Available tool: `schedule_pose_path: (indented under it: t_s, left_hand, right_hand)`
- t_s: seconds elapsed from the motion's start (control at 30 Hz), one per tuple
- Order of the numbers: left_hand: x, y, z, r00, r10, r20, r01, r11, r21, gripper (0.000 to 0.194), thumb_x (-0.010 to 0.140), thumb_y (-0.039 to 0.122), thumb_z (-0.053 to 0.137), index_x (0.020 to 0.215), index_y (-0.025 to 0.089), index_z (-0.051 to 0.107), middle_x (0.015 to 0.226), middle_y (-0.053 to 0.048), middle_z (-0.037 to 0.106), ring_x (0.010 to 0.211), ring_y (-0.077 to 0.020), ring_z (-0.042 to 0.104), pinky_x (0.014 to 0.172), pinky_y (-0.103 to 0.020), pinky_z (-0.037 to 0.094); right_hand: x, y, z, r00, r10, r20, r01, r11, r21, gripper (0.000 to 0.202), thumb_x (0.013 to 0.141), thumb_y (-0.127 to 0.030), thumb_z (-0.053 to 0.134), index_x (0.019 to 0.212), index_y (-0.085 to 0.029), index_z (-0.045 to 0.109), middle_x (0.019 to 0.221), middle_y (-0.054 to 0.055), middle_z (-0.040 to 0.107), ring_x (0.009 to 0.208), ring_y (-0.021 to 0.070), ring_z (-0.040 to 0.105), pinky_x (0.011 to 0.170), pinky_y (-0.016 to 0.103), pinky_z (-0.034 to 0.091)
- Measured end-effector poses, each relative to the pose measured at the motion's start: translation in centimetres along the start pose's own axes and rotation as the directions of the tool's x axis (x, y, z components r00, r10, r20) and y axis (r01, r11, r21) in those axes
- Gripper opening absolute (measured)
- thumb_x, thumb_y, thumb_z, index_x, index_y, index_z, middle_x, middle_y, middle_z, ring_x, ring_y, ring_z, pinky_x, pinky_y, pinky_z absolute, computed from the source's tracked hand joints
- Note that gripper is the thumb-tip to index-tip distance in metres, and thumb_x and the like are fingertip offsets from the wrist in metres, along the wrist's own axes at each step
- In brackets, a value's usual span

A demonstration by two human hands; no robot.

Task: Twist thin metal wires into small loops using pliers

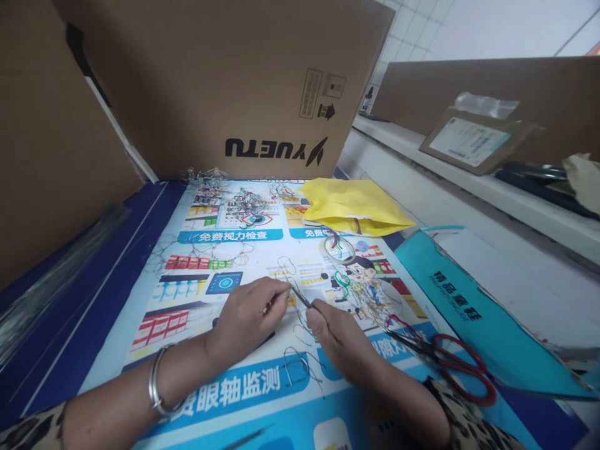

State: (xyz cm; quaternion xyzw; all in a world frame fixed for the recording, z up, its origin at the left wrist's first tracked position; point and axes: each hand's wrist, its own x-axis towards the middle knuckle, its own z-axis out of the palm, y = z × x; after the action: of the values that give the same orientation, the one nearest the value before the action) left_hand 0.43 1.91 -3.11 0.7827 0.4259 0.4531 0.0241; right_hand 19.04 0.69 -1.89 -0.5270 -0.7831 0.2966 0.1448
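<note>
Beside the right hand (342, 337), red-handled scissors (435, 354); beyond, a yellow bag (356, 201).

Cardboard (210, 81) with upside-down lettering (276, 149) stands behind a yellow pouch (351, 201).

Left grip (254, 304) and right grip (338, 331) (both pinched tight) face each other, forearms (112, 390) angling inward.

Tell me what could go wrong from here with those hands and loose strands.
The slim tool in the right hand points toward the left hand; a slip might prick it.
The tangled strands beyond the right hand might snag.
The scissors lie close by the right forearm; an outward move could knock them.
</note>
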Motion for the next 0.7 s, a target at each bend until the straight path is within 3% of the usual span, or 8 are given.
schedule_pose_path:
  t_s: [0.7]
  left_hand:
    - [-0.04, 0.09, -0.01, 0.999, -0.049, 0.018, 0.049, 0.998, 0.025, 0.009, 0.081, 0.014, 0.051, 0.082, 0.017, 0.06, 0.072, -0.001, 0.067, 0.064, -0.0121, 0.062, 0.061, -0.022, 0.049]
  right_hand:
    - [0.24, 0.12, 0.35, 1.0, 0.002, -0.013, -0.003, 0.998, -0.07, 0.034, 0.093, -0.043, 0.025, 0.071, -0.021, 0.039, 0.061, -0.001, 0.05, 0.056, 0.0126, 0.046, 0.052, 0.023, 0.023]
